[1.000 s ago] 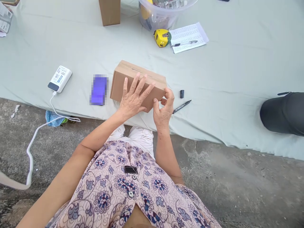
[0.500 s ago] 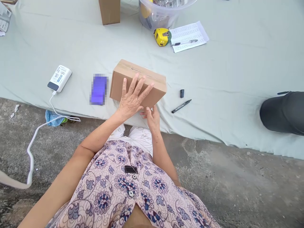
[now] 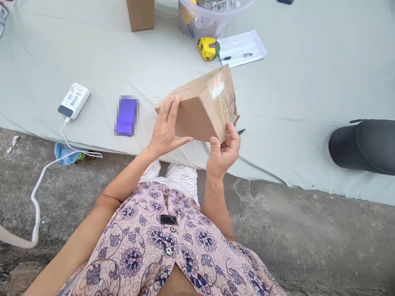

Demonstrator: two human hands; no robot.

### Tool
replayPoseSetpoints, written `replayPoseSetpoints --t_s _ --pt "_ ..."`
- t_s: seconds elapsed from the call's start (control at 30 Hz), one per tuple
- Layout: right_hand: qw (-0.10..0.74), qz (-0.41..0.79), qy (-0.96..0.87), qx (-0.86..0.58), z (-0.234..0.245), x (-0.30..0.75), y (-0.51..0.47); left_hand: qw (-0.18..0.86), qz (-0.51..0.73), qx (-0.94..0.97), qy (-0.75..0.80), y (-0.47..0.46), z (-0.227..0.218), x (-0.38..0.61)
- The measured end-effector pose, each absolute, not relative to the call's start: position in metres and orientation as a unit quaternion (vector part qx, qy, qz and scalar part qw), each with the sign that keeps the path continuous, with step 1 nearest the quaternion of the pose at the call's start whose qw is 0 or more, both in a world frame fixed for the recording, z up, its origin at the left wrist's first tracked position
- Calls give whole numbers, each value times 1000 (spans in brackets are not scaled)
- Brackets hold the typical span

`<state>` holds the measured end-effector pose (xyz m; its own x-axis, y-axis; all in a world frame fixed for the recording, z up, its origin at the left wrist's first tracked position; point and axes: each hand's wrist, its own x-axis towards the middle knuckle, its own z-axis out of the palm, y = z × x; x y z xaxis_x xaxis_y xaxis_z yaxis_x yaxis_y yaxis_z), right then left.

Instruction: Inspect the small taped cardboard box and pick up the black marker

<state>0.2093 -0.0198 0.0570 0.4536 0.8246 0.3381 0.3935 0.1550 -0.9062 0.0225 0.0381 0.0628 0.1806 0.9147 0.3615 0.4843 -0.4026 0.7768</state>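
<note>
A brown cardboard box (image 3: 197, 111) is tilted up between my two hands above the cloth-covered table. Clear tape shines on its right end. My left hand (image 3: 165, 129) rests along the box's left side, fingers together on top and thumb stretched out along the lower face. At the lower right corner, my right hand (image 3: 224, 148) grips the box between thumb and fingers. Behind that corner a black marker (image 3: 241, 132) shows only its tip. To the left of the box lies a purple blurred rectangle (image 3: 126, 116), probably a phone.
A white power bank (image 3: 74, 101) with a cable lies at the left. Farther back are another cardboard box (image 3: 141, 15), a clear plastic tub (image 3: 197, 24), a yellow tape measure (image 3: 208, 49) and a paper sheet (image 3: 243, 44) with a pen. A black cylindrical case (image 3: 362, 146) lies at the right.
The box has been turned and tipped, so its taped end now shows at the right. My right hand has moved right and up onto its corner. The marker's cap is now hidden.
</note>
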Motion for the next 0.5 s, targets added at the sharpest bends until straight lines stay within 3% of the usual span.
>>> replayPoseSetpoints --t_s 0.2,0.5 --pt "491 186 -602 -602 89 184 -13 332 412 699 481 38 30 3" --pt "489 228 -612 -578 89 158 2 258 417 722 489 35 37 6"
